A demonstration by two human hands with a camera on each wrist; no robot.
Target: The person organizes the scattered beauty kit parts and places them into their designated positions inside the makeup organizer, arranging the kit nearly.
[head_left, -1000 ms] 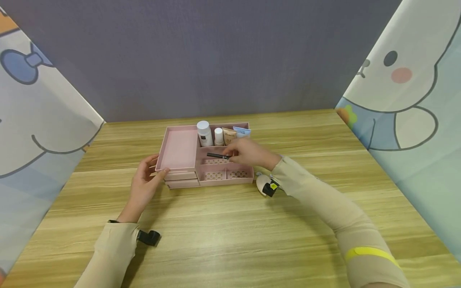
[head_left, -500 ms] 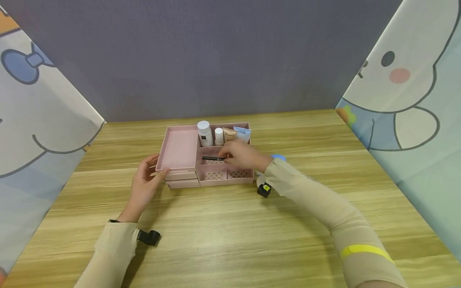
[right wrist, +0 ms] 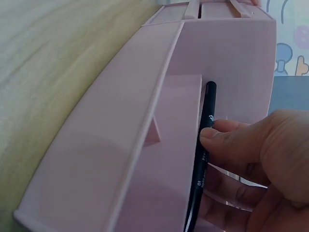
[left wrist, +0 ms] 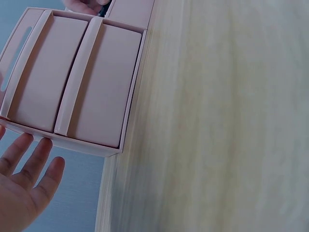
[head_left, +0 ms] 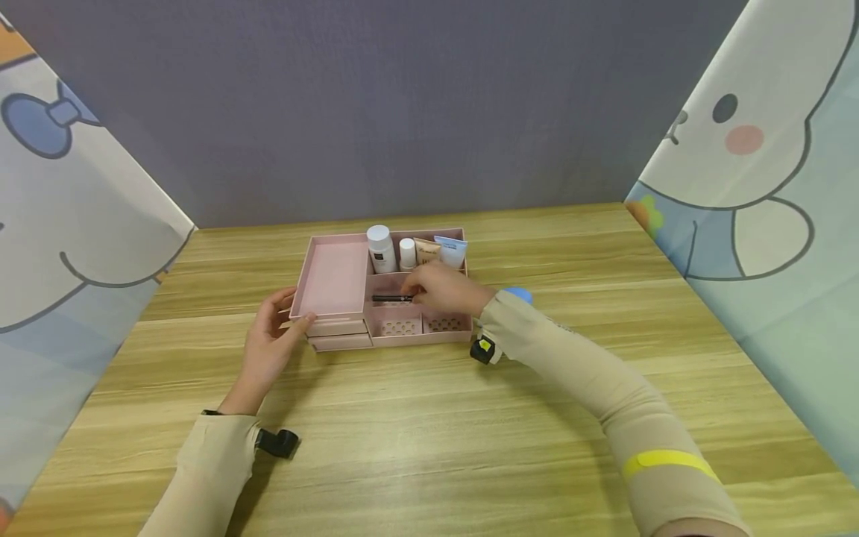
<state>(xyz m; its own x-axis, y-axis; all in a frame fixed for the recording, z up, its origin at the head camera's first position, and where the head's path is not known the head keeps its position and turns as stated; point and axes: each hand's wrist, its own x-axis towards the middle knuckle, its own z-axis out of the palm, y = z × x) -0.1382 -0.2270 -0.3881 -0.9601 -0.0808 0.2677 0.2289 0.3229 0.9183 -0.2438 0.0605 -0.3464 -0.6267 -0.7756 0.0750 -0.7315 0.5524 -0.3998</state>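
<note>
My right hand (head_left: pixel 439 287) pinches a slim black pen (right wrist: pixel 207 111) with small pale lettering, thumb on one side and fingers on the other. It lies crosswise low in the middle compartment of the pink desktop organizer (head_left: pixel 332 276), alongside a divider in the right wrist view. My left hand (head_left: pixel 267 347) rests at the organizer's front left corner, thumb at the front edge. Its fingers (left wrist: pixel 37 159) are spread and fairly straight, fingertips at the side wall. Behind the right hand stand a white bottle (head_left: pixel 382 253), a smaller white-capped bottle (head_left: pixel 407 253), a tan tube (head_left: pixel 426 251) and a light blue tube (head_left: pixel 451 252).
Two drawers (left wrist: pixel 104 82) form the organizer's left front, both pushed in. Small front compartments (head_left: pixel 399 327) have perforated floors. A blue round-edged object (head_left: pixel 519 294) shows behind the right sleeve, with a pale object (head_left: pixel 496 354) partly hidden by the wrist camera. Wooden tabletop (head_left: pixel 429 432) surrounds the organizer.
My right hand has moved left and slightly down with the pen, which now sits lower in the middle compartment. A blue object has come into view behind the sleeve. The left hand stays put.
</note>
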